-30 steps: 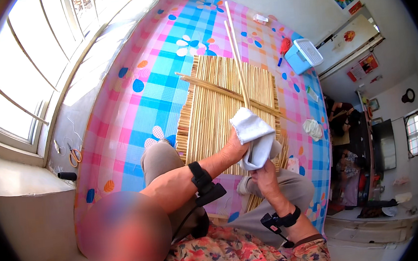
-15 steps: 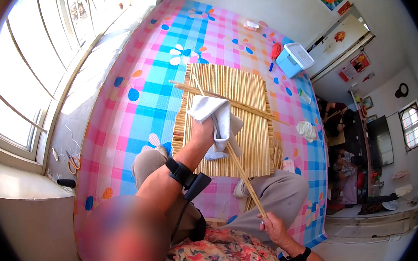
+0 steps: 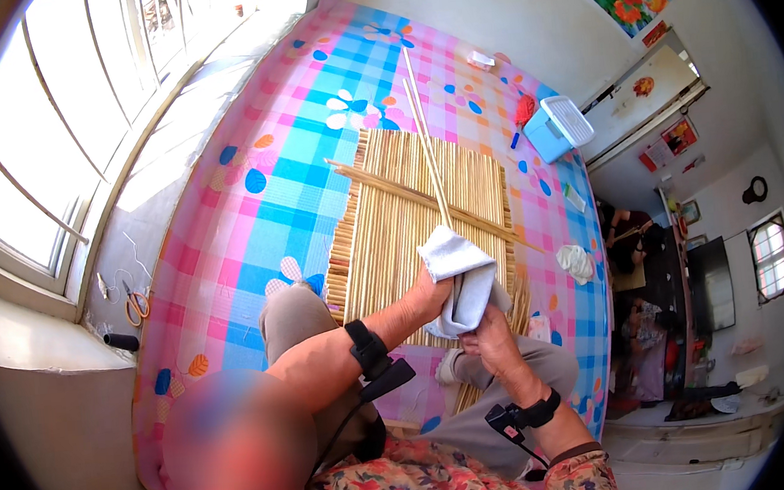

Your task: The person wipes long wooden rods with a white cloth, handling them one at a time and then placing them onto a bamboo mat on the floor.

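My left hand (image 3: 433, 293) is closed round a folded white cloth (image 3: 464, 274), which is wrapped about a few thin straw-coloured stalks (image 3: 427, 150). The stalks stick out of the cloth's far side and point away from me, their tips apart. At the cloth's near edge, my right hand (image 3: 493, 340) is closed; the stalk ends there are hidden, so whether it grips them or only cloth is unclear. Beneath both hands lies a mat of stalks (image 3: 392, 245) set side by side, with a loose bundle of stalks (image 3: 397, 186) slanting across it.
A checked pink and blue sheet (image 3: 293, 151) covers the surface around my bent legs. Scissors (image 3: 135, 304) lie on the left window sill. A lidded blue box (image 3: 549, 136) stands far right, with a crumpled white cloth (image 3: 575, 264) nearer. People (image 3: 635, 235) are in the dim background.
My right hand has come up from the stalks' near ends to the cloth. The cloth and left hand have shifted right and nearer, and the stalks now reach far past the mat.
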`<control>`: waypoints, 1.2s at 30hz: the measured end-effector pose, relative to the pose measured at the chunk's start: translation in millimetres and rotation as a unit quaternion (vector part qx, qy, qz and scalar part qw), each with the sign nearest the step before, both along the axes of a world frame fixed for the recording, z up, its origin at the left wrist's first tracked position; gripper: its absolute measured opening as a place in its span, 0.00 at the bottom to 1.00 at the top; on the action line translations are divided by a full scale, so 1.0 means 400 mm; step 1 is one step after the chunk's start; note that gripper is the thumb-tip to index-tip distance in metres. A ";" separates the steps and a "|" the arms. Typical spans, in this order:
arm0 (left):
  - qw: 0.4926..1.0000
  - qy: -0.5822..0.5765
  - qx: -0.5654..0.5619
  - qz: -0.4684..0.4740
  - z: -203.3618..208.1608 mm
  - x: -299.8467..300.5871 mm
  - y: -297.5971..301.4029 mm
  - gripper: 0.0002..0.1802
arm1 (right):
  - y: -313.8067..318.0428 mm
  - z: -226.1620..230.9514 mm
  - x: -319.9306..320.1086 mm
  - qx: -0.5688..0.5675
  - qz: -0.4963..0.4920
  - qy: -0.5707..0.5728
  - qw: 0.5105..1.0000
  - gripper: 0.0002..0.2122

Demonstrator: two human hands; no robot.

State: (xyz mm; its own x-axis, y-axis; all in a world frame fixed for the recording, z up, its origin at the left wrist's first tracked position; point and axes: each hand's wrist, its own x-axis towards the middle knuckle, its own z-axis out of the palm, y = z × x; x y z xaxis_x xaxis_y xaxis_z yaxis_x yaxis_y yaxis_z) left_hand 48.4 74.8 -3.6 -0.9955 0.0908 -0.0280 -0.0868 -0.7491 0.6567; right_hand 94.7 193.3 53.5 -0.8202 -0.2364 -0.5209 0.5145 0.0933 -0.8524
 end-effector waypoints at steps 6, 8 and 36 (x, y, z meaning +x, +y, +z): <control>0.993 -0.001 0.010 0.122 0.012 -0.039 -0.046 0.11 | 0.001 0.036 0.037 0.107 0.106 0.054 0.987 0.09; 0.989 0.000 0.034 0.146 0.020 -0.057 -0.075 0.12 | 0.058 0.034 0.101 0.135 0.122 0.054 0.982 0.09; 0.992 0.010 -0.045 0.114 0.015 -0.020 -0.008 0.10 | 0.029 0.015 0.087 0.087 0.059 0.005 0.994 0.09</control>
